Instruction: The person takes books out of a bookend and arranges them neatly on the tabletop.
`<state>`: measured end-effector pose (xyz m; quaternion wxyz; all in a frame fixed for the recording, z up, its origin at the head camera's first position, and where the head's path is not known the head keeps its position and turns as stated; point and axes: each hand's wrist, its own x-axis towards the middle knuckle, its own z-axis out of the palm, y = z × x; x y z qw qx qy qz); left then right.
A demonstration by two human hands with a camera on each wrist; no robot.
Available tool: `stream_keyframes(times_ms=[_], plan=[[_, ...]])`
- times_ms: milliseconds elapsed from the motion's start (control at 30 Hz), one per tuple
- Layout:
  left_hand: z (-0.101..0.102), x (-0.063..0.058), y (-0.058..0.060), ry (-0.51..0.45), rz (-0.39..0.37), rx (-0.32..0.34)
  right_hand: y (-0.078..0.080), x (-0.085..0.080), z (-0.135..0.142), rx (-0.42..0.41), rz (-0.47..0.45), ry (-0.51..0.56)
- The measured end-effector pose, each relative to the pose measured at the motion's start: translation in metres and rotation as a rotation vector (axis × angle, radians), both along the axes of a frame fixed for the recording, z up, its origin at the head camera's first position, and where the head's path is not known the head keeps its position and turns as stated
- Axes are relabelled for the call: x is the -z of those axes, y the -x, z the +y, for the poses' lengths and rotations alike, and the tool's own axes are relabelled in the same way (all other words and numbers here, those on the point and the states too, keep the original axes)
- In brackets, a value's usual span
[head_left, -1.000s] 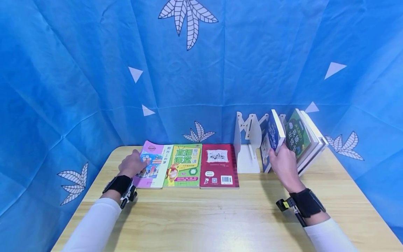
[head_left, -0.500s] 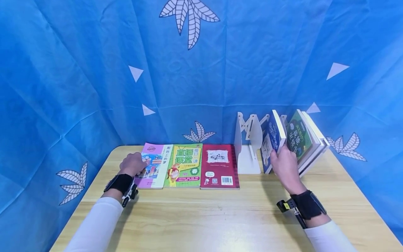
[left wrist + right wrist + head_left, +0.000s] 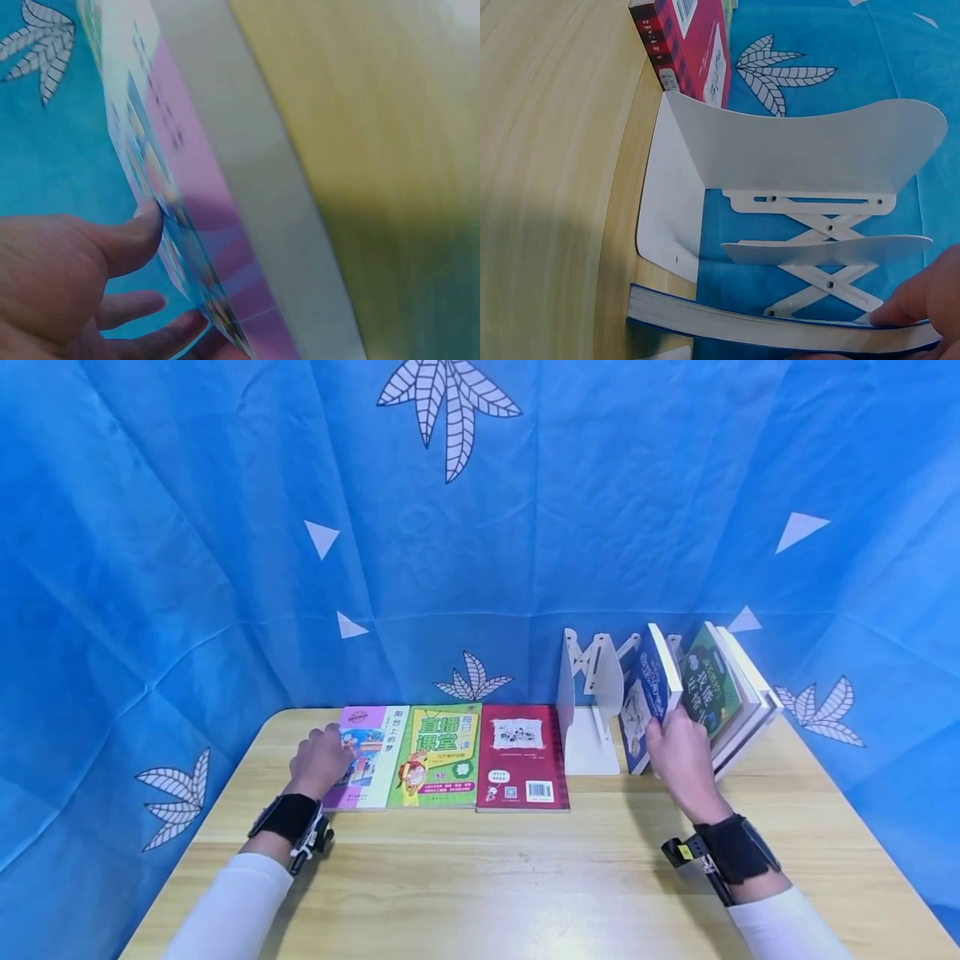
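My right hand grips the near edge of a blue book. It stands upright, tilted a little, among the plates of a white expandable bookend; in the right wrist view the thumb presses its side. On the table's left, my left hand rests at the left side of a pink-and-white book lying flat. In the left wrist view its thumb touches the cover, with the fingers loosely spread below. To the right of that book lie a green-and-yellow book and a red book.
A green-covered book and several white-edged books lean to the right at the bookend's right end. A blue cloth hangs behind the wooden table.
The pink-and-white book's lifted far left corner has settled down flat. My left hand has shifted slightly right over it. The right hand and the blue book stay nearly still.
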<state>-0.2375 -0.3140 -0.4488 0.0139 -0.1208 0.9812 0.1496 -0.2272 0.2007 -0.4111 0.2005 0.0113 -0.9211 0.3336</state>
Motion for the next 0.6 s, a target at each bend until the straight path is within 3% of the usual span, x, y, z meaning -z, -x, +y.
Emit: stream_keyframes(times_ms=[133,233,433,600], plan=[[0.004,0.004,-0.01,0.026,0.082,0.03,-0.002,0.002,0.001,-0.005,0.002,0.001],[0.008,0.005,-0.018,0.007,0.097,0.049,-0.004,0.004,0.002,-0.021,0.013,0.007],[0.024,-0.001,-0.032,-0.164,0.084,0.126,-0.011,0.003,0.005,-0.03,0.031,0.003],[0.037,-0.009,-0.043,-0.307,0.123,0.216,-0.02,0.0,0.008,-0.031,0.057,0.014]])
